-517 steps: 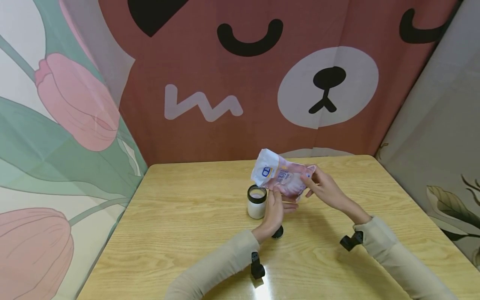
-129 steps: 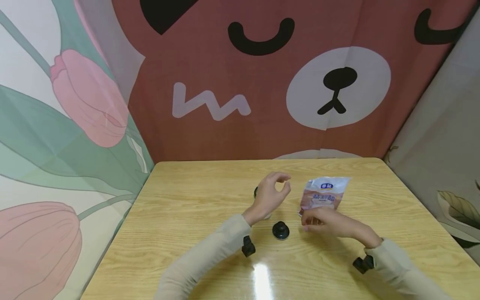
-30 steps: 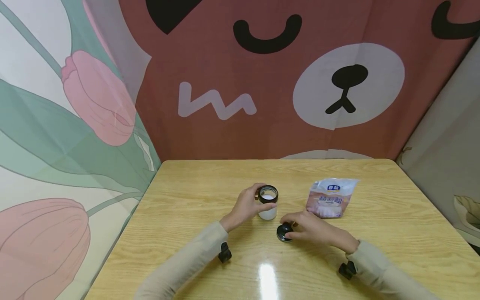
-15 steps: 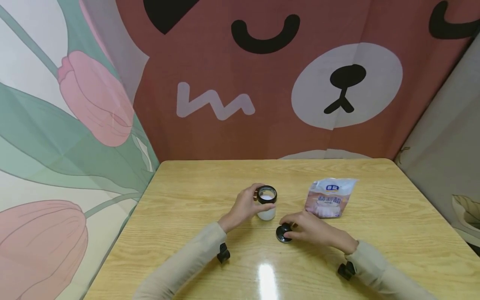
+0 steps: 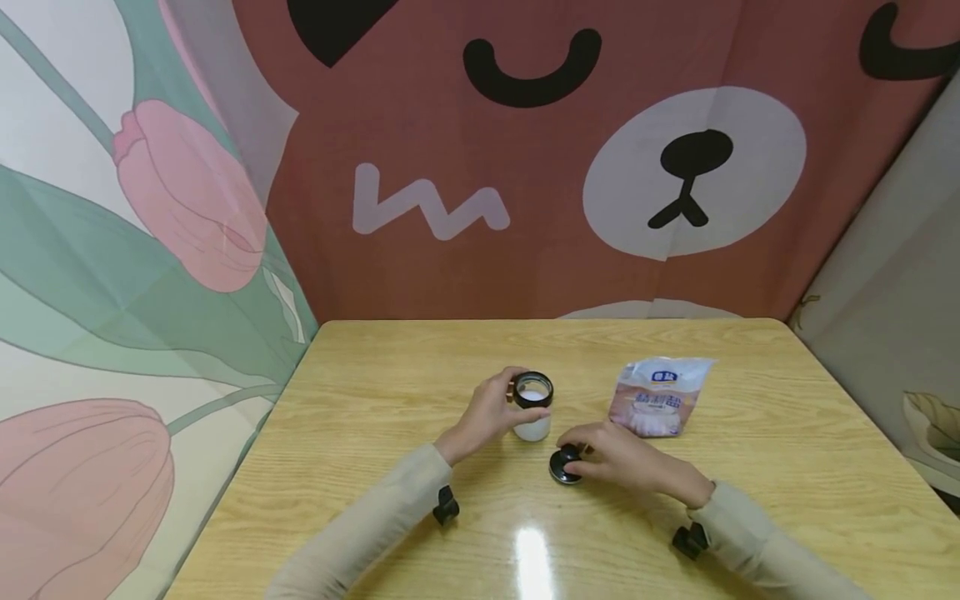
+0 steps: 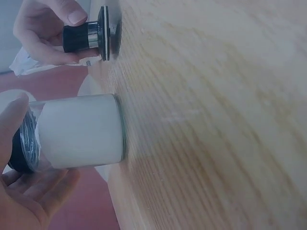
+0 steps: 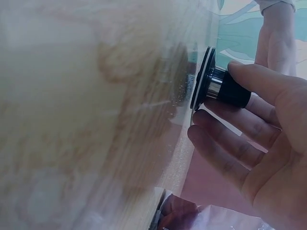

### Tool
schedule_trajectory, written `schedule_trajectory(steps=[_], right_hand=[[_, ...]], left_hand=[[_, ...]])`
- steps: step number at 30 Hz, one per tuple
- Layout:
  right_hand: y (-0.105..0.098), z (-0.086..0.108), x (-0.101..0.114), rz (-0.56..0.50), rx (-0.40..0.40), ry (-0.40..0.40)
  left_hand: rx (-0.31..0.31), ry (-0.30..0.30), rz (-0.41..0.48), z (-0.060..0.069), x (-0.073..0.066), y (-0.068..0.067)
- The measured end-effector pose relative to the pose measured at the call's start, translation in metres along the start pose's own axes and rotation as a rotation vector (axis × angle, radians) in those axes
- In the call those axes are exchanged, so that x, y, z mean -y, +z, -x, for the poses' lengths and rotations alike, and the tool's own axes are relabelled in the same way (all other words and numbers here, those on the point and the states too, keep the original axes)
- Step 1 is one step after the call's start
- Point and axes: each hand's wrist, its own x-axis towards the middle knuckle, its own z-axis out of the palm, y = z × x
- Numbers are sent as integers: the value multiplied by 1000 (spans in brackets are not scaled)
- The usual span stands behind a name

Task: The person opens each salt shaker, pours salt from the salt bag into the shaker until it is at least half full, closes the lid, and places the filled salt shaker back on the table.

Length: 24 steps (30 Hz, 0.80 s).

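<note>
My left hand (image 5: pixel 487 414) grips a clear glass jar (image 6: pixel 81 132) round its black collar, thumb in front and fingers behind. The jar stands upright with its mouth uncovered, holding white contents up to near the collar. In the head view, right of and nearer than the jar, my right hand (image 5: pixel 618 454) pinches the knob of a round black lid (image 5: pixel 564 467). The lid (image 7: pixel 204 79) is level, at or just above the tabletop; I cannot tell if they touch. Its knob has a silver band, and a pale ring runs round its edge.
A pink and white salt bag (image 5: pixel 660 400) stands behind my right hand, right of the jar. The wooden table (image 5: pixel 390 367) ends at a printed bear curtain (image 5: pixel 420 275) at the back. A bright light reflection lies on the table's near part.
Earlier both hands held the salt bag tilted over the jar; now it stands at the right. The left hand has since gripped the jar, the right the lid. Over the last second, almost nothing moves.
</note>
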Motion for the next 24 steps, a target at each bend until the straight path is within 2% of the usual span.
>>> schedule_trajectory(steps=[15,24], right_hand=[[-12,-2,6,-15,-37,-14],[-24,-4,8,-62,-107,-18]], left_hand=[[6,12,-3,-2,-1,0],[12,-11,6,-1,-1,0]])
